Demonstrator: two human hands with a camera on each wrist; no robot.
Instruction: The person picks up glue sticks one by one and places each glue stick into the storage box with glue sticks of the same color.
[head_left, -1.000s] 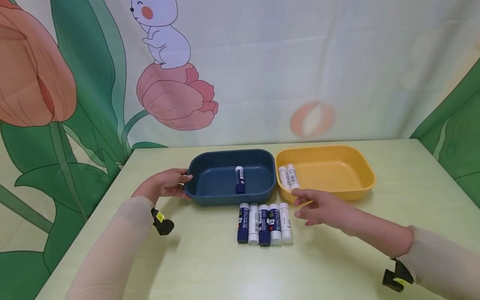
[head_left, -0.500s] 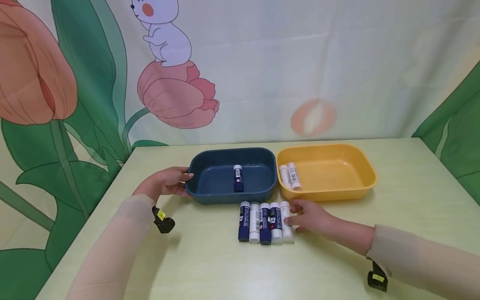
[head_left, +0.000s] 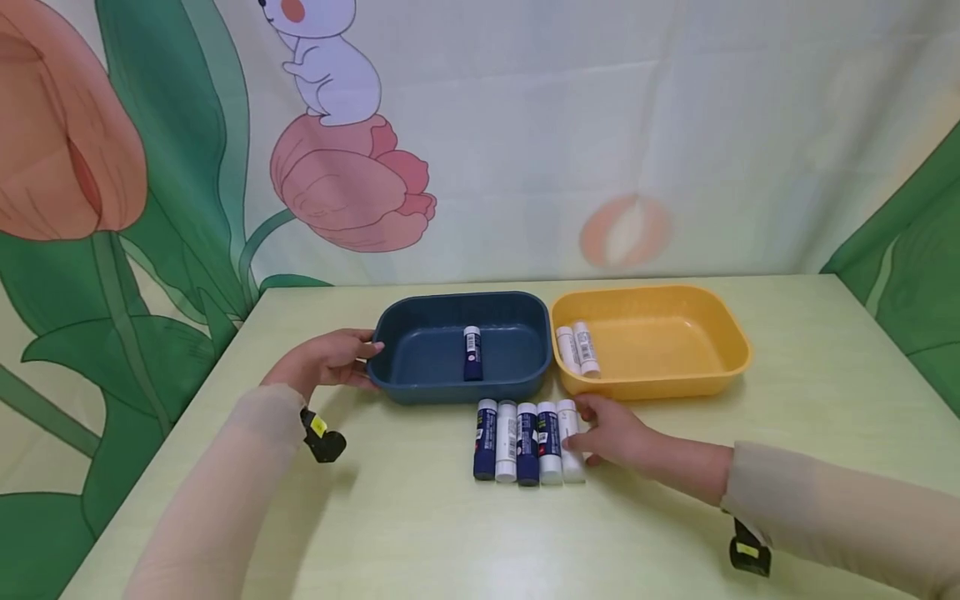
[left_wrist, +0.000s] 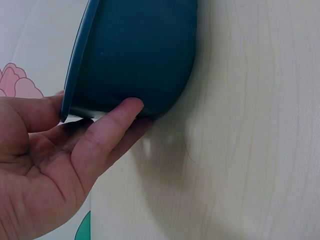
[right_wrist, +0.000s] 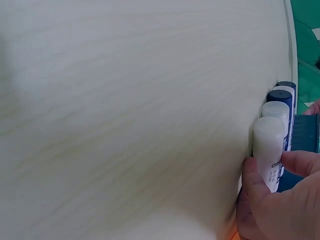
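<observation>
1 white stick (head_left: pixel 567 419) is lying rightmost in a row (head_left: pixel 527 443) of 5, its length pointing toward the yellow tray (head_left: pixel 660 388) just beyond. The nearer right hand (head_left: pixel 611 429) is pinching it from the right; the left hand (head_left: pixel 337 357), well apart, is gripping the blue tray's (head_left: pixel 457 393) left end.

The open, dark blue tray (head_left: pixel 450 393) sits upright; the white stick (head_left: pixel 567 423), bearing printed lettering, lies flat just off the tray's near right corner.

Blue tray (head_left: pixel 423 354), yellow tray (head_left: pixel 660 346): smooth plastic, slight sheen. Sticks (head_left: pixel 527 446): smooth plastic. Table (head_left: pixel 420 525): wood-grain surface. Backdrop (head_left: pixel 510 150): creased cloth.
</observation>
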